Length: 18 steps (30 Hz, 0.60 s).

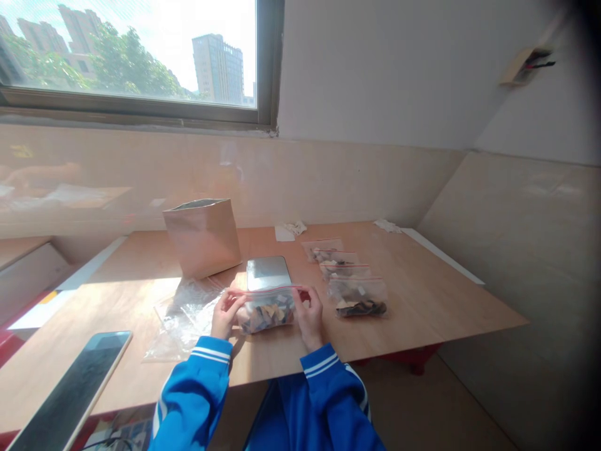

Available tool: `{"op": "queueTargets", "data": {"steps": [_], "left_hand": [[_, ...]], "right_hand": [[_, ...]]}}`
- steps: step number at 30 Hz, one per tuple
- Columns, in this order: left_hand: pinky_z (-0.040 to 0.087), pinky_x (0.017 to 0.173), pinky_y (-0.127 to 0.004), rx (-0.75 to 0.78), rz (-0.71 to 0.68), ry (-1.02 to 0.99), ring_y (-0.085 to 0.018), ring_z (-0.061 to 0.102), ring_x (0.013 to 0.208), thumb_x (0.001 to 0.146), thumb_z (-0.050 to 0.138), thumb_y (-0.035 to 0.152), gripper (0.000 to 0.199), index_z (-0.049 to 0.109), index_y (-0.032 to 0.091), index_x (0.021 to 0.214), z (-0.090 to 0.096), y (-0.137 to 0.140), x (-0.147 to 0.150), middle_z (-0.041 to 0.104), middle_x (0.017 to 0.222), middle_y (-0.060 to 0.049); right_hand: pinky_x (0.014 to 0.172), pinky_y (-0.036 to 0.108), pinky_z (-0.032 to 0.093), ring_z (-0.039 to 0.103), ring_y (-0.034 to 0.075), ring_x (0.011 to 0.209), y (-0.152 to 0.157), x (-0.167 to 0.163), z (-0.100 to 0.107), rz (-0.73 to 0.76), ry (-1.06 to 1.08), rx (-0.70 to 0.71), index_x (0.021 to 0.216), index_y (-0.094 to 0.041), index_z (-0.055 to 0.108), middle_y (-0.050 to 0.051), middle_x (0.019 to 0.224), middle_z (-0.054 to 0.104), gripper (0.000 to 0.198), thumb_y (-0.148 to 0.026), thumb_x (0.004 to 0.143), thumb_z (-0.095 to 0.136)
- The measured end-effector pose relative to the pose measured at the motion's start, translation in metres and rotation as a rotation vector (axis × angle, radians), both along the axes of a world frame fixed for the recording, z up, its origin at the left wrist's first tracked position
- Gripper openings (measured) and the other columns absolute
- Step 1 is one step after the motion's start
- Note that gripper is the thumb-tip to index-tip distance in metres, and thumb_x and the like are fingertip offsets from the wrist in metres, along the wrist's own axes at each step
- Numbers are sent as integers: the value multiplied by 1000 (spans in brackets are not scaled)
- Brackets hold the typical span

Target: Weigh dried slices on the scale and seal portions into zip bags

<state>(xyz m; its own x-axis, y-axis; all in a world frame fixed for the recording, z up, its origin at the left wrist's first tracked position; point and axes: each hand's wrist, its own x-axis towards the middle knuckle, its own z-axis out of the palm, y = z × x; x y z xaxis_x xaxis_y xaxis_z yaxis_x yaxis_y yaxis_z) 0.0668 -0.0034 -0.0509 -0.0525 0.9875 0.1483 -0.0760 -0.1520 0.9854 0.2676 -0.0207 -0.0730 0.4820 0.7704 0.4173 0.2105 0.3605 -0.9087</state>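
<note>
1. From where I stand, the left hand pinches the upper left corner of a clear zip bag, thumb against fingers.
2. The right hand grips the opposite corner the same way, so the bag's red seal line stretches between the two.
3. That bag is at the near edge of the table, right in front of the person, with dark and pale dried pieces gathered in its lower part.
4. Just behind it lies a flat silver plate, partly covered by the bag's top.
5. Beside the left hand, loose clear plastic spreads in a crinkled heap.
6. Behind that stands an open brown pouch.
7. To the right, a row of filled bags runs away toward the wall, the nearest holding dark pieces.
8. A dark-screened device lies at the table's left.
9. Beyond everything, daylight fills the window.
</note>
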Motion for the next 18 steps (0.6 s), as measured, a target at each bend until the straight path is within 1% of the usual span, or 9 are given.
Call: {"op": "queueTargets", "data": {"steps": [4,7,12,14,18], "left_hand": [[51,81,-32,32,23,36,-20,68,85,72,70,41,24,61,19,77,4,-2,2,70,81,-4],[51,80,-32,29,15,43,-20,68,84,71,70,43,28,61,18,80,3,-1,3,70,81,-6],[53,75,-31,-23,-73,0,-21,66,87,74,66,47,34,65,17,90,4,-3,6,69,90,-9],[53,74,-31,-29,-77,13,-21,66,83,73,67,48,34,67,18,89,5,-4,7,69,86,-8],[53,75,-30,-4,-56,75,-18,65,76,70,72,46,32,69,16,82,5,-3,7,69,78,-5]], "right_hand": [[69,29,46,56,16,74,-1,-1,1,18,33,10,87,-16,63,4,84,63,26,-42,85,60],[69,28,47,57,16,74,-2,-2,1,39,67,-2,87,-16,62,4,83,63,27,-43,84,60],[67,27,48,57,15,71,0,-2,-2,110,174,-44,86,-17,58,2,78,61,31,-48,83,59],[66,27,47,57,15,70,0,-2,-3,137,203,-55,89,-17,59,2,77,61,34,-50,82,60],[62,26,46,58,15,67,0,0,1,215,225,-108,100,-15,61,1,74,62,39,-49,80,64]]}}
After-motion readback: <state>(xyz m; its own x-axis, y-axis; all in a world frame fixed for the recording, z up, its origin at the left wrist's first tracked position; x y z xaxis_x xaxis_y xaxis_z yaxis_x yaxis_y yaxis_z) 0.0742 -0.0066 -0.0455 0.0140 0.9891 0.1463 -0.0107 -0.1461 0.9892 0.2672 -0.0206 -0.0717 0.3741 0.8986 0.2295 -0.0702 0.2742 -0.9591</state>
